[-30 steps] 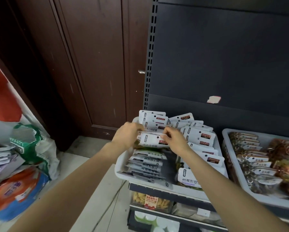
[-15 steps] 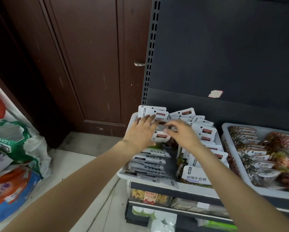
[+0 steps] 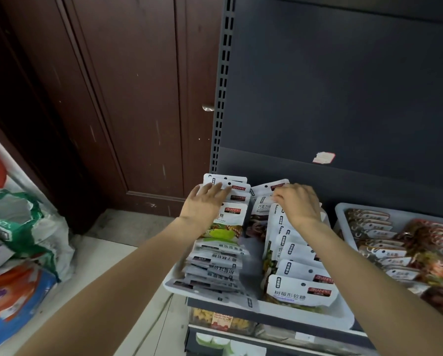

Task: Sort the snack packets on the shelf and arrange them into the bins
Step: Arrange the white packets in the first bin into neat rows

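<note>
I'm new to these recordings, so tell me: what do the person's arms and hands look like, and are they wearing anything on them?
Both arms are bare as far up as the picture shows: no sleeves reach into view. The left hand and the right hand wear no gloves, and no watch, bracelet or ring shows on either. Fingernails look short and unpainted.

white snack packets, rowed in white bin
</note>
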The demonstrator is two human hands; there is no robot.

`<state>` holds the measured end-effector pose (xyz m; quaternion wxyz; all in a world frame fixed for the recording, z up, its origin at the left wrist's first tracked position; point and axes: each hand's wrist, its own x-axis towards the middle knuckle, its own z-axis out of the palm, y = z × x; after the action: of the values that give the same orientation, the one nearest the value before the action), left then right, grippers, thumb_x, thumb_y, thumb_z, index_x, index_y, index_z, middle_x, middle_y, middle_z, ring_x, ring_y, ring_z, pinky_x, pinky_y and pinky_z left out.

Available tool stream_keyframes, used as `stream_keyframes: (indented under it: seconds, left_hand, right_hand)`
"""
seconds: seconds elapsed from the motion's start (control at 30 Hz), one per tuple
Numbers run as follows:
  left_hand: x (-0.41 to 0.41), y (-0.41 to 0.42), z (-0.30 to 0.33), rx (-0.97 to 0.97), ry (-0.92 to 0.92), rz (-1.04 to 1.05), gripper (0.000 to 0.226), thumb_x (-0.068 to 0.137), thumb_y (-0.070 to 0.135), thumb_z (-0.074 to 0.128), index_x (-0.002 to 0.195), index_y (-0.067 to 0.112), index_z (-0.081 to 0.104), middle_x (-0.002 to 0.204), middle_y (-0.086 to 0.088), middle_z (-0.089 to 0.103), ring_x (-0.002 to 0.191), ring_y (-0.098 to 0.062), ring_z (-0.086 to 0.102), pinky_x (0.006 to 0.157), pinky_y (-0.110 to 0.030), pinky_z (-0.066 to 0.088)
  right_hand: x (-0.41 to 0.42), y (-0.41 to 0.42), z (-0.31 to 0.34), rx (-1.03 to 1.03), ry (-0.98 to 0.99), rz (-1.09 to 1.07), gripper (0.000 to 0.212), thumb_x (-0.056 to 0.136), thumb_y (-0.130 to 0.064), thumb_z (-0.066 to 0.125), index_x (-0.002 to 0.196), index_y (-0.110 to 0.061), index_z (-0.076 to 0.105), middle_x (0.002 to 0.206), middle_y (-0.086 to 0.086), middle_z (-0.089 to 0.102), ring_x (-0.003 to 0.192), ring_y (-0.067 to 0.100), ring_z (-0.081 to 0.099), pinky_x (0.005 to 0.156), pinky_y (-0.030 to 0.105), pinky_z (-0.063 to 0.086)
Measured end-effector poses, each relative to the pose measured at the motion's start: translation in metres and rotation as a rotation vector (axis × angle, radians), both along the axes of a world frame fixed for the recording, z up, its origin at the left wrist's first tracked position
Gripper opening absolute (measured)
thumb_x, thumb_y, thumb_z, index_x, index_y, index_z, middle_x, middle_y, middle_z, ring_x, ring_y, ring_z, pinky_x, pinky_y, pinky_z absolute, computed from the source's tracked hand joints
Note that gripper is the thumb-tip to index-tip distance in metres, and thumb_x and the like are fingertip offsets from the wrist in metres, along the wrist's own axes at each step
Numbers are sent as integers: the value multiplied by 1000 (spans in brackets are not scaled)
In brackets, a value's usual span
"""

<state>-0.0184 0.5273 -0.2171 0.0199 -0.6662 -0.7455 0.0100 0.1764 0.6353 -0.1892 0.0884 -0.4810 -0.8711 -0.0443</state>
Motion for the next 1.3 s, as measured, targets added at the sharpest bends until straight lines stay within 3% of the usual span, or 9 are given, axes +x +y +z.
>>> stream_keyframes:
  seconds: [0.2, 0.4, 0.53, 0.73, 0.9, 1.0, 1.13, 1.2, 1.3]
  left_hand:
    - [-7, -6, 7, 48, -133, -28, 62, 91, 23, 59, 144, 29, 27, 139, 2, 44, 130, -21, 37, 106, -35, 31]
    - [-12, -21, 2, 46, -422, -11, 89, 82, 25, 71, 150, 25, 14, 148, -2, 33, 135, -23, 33, 109, -35, 33]
    - [-9, -23, 3, 88, -557, 30, 103, 76, 26, 77, 151, 24, 6, 150, -2, 28, 138, -23, 28, 110, -34, 30]
    - [-5, -13, 9, 115, -234, -97, 92, 82, 38, 68, 151, 22, 9, 152, 1, 25, 141, -18, 22, 115, -31, 16]
    - [-2, -9, 14, 81, 124, -59, 91, 88, 52, 54, 151, 12, 2, 159, -9, 7, 146, -24, 6, 118, -40, 2]
    - [2, -4, 13, 35, 119, -128, 94, 86, 53, 55, 151, 12, 2, 159, -7, 6, 146, -23, 6, 120, -39, 6]
    - [5, 1, 8, 39, -2, -101, 80, 81, 49, 62, 143, 14, 27, 143, -3, 38, 133, -21, 35, 114, -33, 19]
    - [4, -1, 8, 45, 6, -114, 72, 82, 47, 62, 140, 16, 32, 133, -2, 45, 124, -21, 43, 110, -33, 25]
    - [1, -9, 7, -8, -49, -157, 54, 89, 40, 57, 137, 24, 40, 133, 1, 45, 125, -19, 42, 107, -32, 28]
  right_hand:
    - [-5, -9, 22, 56, 66, 69, 15, 99, -26, 45, 95, -17, 57, 91, 0, 67, 80, 25, 61, 64, 29, 40]
    - [-36, -33, 23, -309, 267, 230, 17, 97, -23, 50, 102, -19, 65, 105, -1, 69, 80, 20, 61, 76, 32, 48]
    - [-64, -44, 9, -530, 347, 276, 18, 93, -17, 57, 107, -13, 69, 108, 4, 68, 98, 23, 62, 90, 40, 48]
    - [-46, -34, 14, -474, 314, 235, 25, 91, -20, 61, 115, -18, 66, 115, -1, 64, 107, 18, 58, 90, 32, 44]
    - [-36, -26, 6, -415, 315, 130, 22, 95, -18, 55, 112, -15, 68, 109, 6, 69, 101, 25, 62, 84, 30, 46]
    - [-57, -37, 2, -481, 323, 206, 22, 95, -16, 53, 111, -15, 69, 106, 8, 68, 98, 24, 60, 86, 32, 44]
    - [-34, -21, 7, -512, 426, 196, 18, 97, -21, 51, 99, -18, 69, 92, -1, 65, 88, 16, 56, 80, 27, 40]
    - [-13, 3, 9, -327, 451, 147, 24, 96, -19, 51, 116, -14, 64, 115, 4, 61, 105, 19, 55, 90, 27, 39]
    - [-1, 28, 7, -286, 199, 50, 44, 95, -20, 54, 138, -17, 46, 135, 7, 51, 126, 25, 44, 99, 37, 39]
